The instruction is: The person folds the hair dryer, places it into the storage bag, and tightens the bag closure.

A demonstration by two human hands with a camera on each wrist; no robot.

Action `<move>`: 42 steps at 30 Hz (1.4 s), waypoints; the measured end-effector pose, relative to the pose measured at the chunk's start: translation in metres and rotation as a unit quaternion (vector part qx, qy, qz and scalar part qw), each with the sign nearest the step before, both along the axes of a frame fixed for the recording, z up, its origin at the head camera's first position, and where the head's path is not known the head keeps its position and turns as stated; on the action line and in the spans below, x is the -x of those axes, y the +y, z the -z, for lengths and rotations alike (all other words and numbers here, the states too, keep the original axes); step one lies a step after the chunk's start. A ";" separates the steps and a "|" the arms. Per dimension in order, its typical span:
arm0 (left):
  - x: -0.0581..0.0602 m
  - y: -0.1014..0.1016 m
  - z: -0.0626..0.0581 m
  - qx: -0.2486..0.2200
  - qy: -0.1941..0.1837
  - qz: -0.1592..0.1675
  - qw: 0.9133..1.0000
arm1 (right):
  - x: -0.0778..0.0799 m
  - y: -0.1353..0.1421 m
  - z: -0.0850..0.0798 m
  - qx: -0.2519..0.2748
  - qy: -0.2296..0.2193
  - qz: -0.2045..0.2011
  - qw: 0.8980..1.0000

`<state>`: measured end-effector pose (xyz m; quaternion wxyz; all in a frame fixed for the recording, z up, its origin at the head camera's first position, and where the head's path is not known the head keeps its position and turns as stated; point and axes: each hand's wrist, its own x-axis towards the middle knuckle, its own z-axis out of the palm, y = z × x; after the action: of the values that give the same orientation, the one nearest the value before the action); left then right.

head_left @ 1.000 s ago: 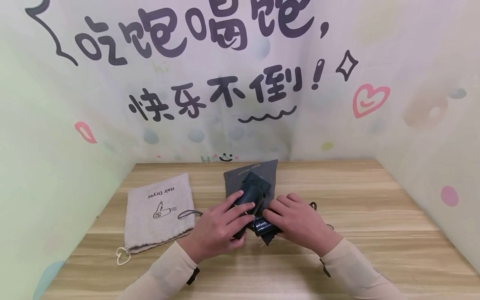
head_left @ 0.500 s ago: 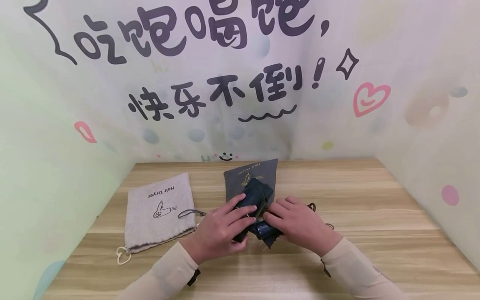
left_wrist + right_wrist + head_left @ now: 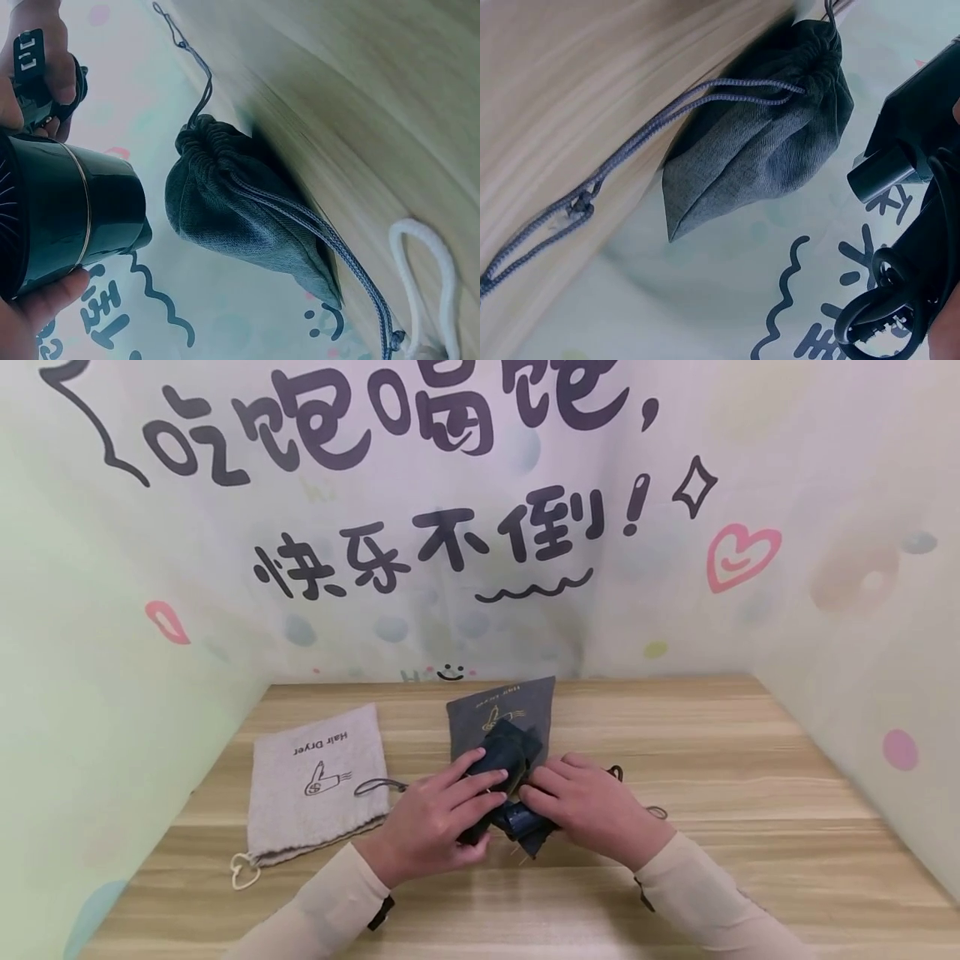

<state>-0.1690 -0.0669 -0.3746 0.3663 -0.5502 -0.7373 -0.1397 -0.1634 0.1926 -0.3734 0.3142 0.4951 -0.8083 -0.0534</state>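
Table (image 3: 712,752), emblem (image 3: 491,718) newly visible behind dryer (image 3: 501,762)

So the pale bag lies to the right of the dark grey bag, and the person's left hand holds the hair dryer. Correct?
Not quite: the head view shows the pale bag to the left of the dark grey bag. The left hand does hold the hair dryer.
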 end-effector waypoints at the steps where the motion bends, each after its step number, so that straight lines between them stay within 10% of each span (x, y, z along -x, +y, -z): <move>1: 0.000 0.000 0.000 0.000 0.000 0.002 1.000 | 0.000 0.000 0.000 0.001 -0.001 0.000 1.000; 42: -0.007 0.001 -0.014 -0.002 0.005 0.053 0.999 | -0.007 -0.001 -0.011 0.013 0.030 -0.052 0.998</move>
<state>-0.1617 -0.0660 -0.3605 0.3633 -0.5882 -0.7052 -0.1574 -0.1565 0.1917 -0.3625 0.3469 0.5308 -0.7721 -0.0414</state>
